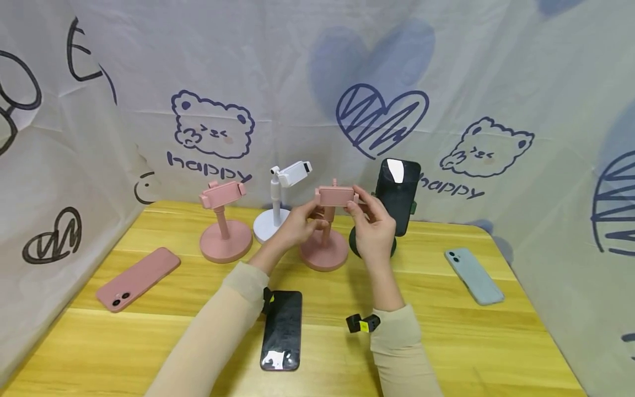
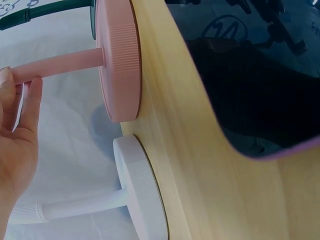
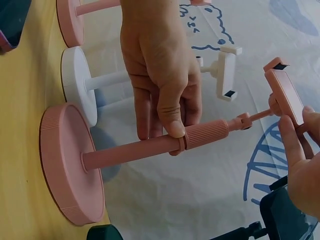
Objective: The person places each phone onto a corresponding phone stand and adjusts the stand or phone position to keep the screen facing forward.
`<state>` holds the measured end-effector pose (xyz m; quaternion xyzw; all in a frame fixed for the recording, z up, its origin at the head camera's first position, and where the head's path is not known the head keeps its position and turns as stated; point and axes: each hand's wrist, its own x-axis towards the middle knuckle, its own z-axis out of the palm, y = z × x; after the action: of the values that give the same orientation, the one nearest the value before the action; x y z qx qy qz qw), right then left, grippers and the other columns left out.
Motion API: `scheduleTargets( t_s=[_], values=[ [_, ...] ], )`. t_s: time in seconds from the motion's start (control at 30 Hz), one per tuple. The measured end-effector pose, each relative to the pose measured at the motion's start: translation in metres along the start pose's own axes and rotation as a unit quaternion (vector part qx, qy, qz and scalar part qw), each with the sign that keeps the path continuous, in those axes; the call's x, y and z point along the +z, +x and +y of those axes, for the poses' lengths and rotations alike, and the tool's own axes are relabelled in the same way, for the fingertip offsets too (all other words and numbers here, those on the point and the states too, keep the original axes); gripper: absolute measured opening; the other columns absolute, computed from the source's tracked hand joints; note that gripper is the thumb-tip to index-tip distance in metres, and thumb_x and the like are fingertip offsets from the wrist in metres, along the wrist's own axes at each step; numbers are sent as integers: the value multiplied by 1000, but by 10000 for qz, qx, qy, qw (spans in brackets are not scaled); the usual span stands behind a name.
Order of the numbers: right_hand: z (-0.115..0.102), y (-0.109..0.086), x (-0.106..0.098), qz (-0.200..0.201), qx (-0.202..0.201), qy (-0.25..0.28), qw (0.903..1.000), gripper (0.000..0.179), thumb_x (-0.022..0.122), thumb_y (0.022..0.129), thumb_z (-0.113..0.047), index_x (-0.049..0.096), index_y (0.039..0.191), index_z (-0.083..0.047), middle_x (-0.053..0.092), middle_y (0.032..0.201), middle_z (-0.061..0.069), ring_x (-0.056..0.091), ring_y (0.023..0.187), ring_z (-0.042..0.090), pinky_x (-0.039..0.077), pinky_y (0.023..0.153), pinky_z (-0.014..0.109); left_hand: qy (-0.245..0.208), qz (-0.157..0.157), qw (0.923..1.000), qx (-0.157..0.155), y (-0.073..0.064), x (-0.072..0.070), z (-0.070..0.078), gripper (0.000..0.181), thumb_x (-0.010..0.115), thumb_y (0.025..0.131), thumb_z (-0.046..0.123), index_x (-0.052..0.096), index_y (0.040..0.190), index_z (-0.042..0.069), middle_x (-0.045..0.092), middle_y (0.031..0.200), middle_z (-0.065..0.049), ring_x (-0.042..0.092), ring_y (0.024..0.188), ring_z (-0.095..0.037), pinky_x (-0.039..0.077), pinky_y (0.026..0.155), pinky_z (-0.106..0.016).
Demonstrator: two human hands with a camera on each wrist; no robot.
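A pink phone stand (image 1: 323, 255) with a round base stands upright at the middle of the table. My left hand (image 1: 299, 225) holds its post, thumb and fingers around it just below the ribbed collar (image 3: 206, 135) in the right wrist view. With thumb and fingers, my right hand (image 1: 375, 227) pinches one end of the stand's clamp head (image 1: 336, 196). The clamp is bare of any phone and faces me. In the left wrist view, fingers of my left hand (image 2: 20, 150) wrap the post (image 2: 65, 66) well above the base.
Left of it stand a white stand (image 1: 276, 205) and a second pink stand (image 1: 225, 241). To the right, a dark green stand (image 1: 353, 242) bears a black phone (image 1: 398, 193). A dark-screened phone (image 1: 281, 331), a pink phone (image 1: 139, 278) and a light blue phone (image 1: 474, 275) lie on the table.
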<state>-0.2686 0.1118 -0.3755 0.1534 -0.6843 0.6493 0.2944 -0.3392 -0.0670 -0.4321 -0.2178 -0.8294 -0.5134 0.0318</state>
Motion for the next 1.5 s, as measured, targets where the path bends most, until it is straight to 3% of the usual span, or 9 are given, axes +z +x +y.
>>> scheduleTargets(
  t_s=[0.23,0.47,0.7,0.8,1.0,1.17,1.3,1.43,1.5],
  values=[
    [2,1,1,-8,20,196,9998,33,71,97,-3,71,130,1,70,119,22,71,96,7,61,87,24,-4,-32,10000,-79,-2,-1,5,35,65,101,0,59,136,2,68,127,-20,67,118,-34,60,94,-36],
    [0,1,-1,-100,113,296,9994,34,71,97,-5,70,132,0,70,121,21,71,98,12,61,87,25,329,-315,9990,3,-11,-11,13,43,66,102,7,53,143,3,64,135,-18,64,123,-33,55,103,-39],
    [-1,1,-3,-190,179,258,9993,35,72,98,-5,70,133,-1,70,121,20,70,98,10,61,86,23,810,-585,9950,12,-39,-23,22,44,67,102,14,54,140,-1,60,139,-19,66,118,-32,58,99,-44],
    [-2,1,-3,-194,181,247,9993,36,71,98,-5,70,133,-1,70,122,19,70,99,9,61,86,24,1235,-846,9887,87,-54,-25,27,49,69,101,18,52,143,-2,59,141,-19,65,119,-32,58,97,-43],
    [-2,0,-3,-243,217,257,9991,37,71,98,-4,68,134,-1,69,125,19,70,101,10,61,87,25,2517,-1139,9611,-1,-89,-24,35,62,77,96,34,54,144,1,60,141,-15,62,122,-29,56,99,-46],
    [-1,1,-4,-258,157,289,9991,37,72,97,-2,69,134,0,69,125,19,70,102,10,61,87,25,3557,-1180,9255,-549,-116,-15,42,78,73,89,59,57,141,3,62,136,-14,62,118,-31,58,92,-50],
    [-1,1,-4,-299,122,306,9990,38,71,97,-2,68,135,0,69,124,19,70,102,10,61,87,26,4123,-1325,8966,-920,-134,-8,42,85,69,86,70,60,136,2,62,130,-17,63,111,-33,59,84,-51],
    [-1,0,-4,-320,124,316,9989,38,71,98,-3,68,135,0,68,124,19,70,103,12,61,87,26,4473,-1567,8732,-1136,-146,-1,41,86,68,82,76,63,128,3,62,118,-17,62,103,-34,59,77,-49],
    [-1,0,-4,-315,111,304,9990,38,71,98,-3,67,136,0,68,125,18,70,104,13,61,87,26,4550,-1656,8663,-1231,-149,3,41,88,68,81,78,64,127,3,61,114,-17,62,100,-34,59,75,-49]
  ],
)
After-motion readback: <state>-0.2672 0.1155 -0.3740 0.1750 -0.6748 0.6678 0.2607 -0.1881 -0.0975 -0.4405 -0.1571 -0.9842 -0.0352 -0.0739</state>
